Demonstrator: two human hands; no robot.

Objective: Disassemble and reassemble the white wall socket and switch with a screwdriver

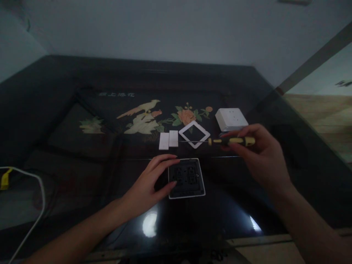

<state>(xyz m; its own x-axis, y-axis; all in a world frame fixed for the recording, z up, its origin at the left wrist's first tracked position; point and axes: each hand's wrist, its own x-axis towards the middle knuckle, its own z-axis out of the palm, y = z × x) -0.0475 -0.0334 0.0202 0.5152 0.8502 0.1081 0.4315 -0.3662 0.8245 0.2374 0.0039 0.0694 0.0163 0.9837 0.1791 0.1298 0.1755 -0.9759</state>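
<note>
My right hand (pixel 264 154) grips a screwdriver (pixel 236 140) by its yellow-and-black handle. Its thin shaft points left, above the table, crossing a white square frame (pixel 202 141) in the view. A wall switch (pixel 189 183) with a black inside and a white rim lies in front of me. My left hand (pixel 145 183) holds it at the left, fingers at its far edge and thumb over the near-left part. Beyond it lie two white rectangular switch covers, the left cover (pixel 164 141) beside the right cover (pixel 173 138).
A stack of white socket plates (pixel 232 118) stands at the right, behind my right hand. The dark glossy table (pixel 110 154) bears a bird-and-flower picture. A white cable (pixel 42 194) with a yellow tag (pixel 5 179) runs along the left. A wall rises behind the table.
</note>
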